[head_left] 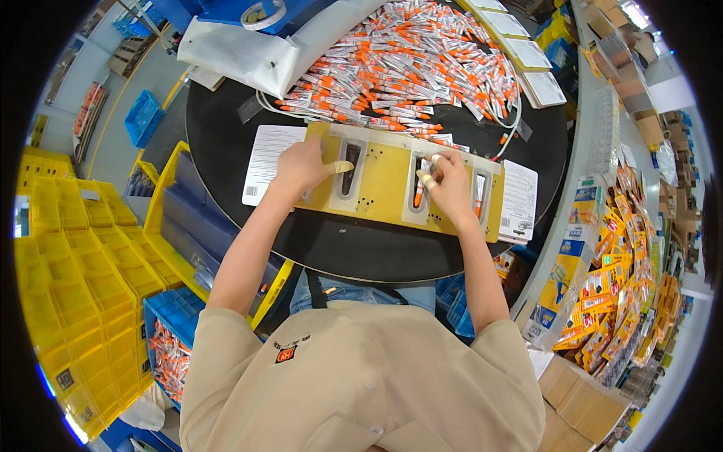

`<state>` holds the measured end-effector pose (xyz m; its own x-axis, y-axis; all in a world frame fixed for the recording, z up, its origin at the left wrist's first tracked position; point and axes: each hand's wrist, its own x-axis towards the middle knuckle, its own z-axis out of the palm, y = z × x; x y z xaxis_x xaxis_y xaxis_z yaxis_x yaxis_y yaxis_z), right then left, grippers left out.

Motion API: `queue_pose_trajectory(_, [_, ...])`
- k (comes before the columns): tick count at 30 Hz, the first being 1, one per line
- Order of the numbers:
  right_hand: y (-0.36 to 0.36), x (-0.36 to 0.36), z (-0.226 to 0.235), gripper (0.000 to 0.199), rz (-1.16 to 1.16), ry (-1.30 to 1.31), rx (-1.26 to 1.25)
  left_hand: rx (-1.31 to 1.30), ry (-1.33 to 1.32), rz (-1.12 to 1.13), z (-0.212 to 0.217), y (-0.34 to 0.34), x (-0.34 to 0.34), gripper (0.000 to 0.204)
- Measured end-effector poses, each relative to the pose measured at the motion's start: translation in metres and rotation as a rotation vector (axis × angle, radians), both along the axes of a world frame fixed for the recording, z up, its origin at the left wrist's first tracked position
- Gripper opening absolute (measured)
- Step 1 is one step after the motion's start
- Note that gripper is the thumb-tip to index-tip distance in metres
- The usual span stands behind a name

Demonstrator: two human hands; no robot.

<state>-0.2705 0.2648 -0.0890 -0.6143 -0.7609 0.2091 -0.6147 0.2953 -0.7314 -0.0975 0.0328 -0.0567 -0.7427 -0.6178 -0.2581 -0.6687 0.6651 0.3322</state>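
A yellow board (388, 181) with pale-rimmed oval slots lies across the black round table in front of me. My left hand (303, 164) rests at the board's left end, its thumb stretched toward the left slot, which looks dark inside. Pale wraps cover the thumb and some fingertips. With thumb and finger, my right hand (449, 184) pinches the upper end of a small tube (419, 194) with an orange cap, lying in a slot right of the middle. Another orange-and-white tube (480, 190) sits in the rightmost slot.
A large heap of orange-capped tubes (407, 60) covers the table's far side, with a pale cable around it. Printed cards (518, 200) lie at both board ends. Yellow crates (90, 264) stand left; packaged goods (610, 279) fill the right side.
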Motion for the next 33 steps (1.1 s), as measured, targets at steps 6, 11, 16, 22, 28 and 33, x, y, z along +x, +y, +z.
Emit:
queue_pose_trajectory(6, [0.000, -0.002, -0.004, 0.031, 0.009, -0.090, 0.032, -0.197, 0.472, -0.133, -0.011, -0.049, -0.044, 0.026])
queue_pose_trajectory(11, [0.050, -0.042, -0.005, 0.025, -0.342, 0.052, -0.110, -0.372, 0.077, -0.168, -0.030, -0.095, -0.123, 0.020])
queue_pose_trajectory(16, [0.166, -0.110, -0.035, 0.085, -0.937, 0.273, 0.559, -0.351, 0.139, -0.279, -0.020, -0.105, -0.126, 0.016])
queue_pose_trajectory(22, [0.200, -0.112, -0.080, 0.054, -0.770, 0.141, 0.398, 0.048, 0.358, -0.120, 0.013, -0.030, -0.044, 0.027])
queue_pose_trajectory(28, [0.185, -0.101, -0.062, 0.027, -0.709, 0.562, 0.108, 0.072, 0.193, -0.174, -0.011, 0.023, -0.003, 0.022])
queue_pose_trajectory(33, [0.168, -0.064, 0.005, 0.023, -0.881, 0.545, -0.049, 0.050, 0.291, -0.038, -0.015, -0.010, 0.016, 0.037])
